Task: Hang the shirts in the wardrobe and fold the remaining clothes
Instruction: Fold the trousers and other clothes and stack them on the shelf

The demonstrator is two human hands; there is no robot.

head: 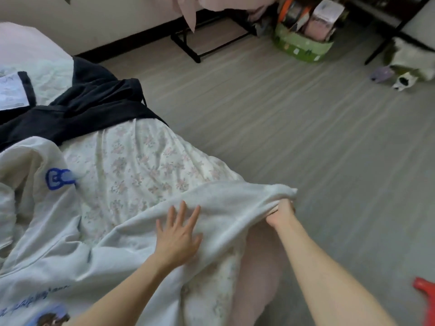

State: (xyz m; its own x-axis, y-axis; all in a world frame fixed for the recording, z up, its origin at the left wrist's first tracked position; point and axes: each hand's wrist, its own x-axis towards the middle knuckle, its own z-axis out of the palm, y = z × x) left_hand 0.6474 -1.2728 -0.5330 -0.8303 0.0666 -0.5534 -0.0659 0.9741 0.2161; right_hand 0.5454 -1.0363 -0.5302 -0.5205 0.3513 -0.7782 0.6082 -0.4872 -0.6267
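Two hands on white sweatshirt (70, 250) — blue print illegible — left hand (178, 234) flat, right hand (281, 212) gripping.

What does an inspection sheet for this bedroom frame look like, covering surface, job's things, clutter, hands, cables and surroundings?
Surface: bed with floral-print sheet, draped over the edge.
Job's things: white printed sweatshirt spread on the bed; black garment lying crumpled beyond it.
Clutter: white paper sheet at the bed's far left.
Hands: left hand rests flat, fingers spread, on the sweatshirt's sleeve; right hand grips the sleeve end, pulled out past the bed edge.
Cables: nothing seen.
Surroundings: grey plank floor; green round basket full of items; black metal rack legs; red plastic object at lower right.
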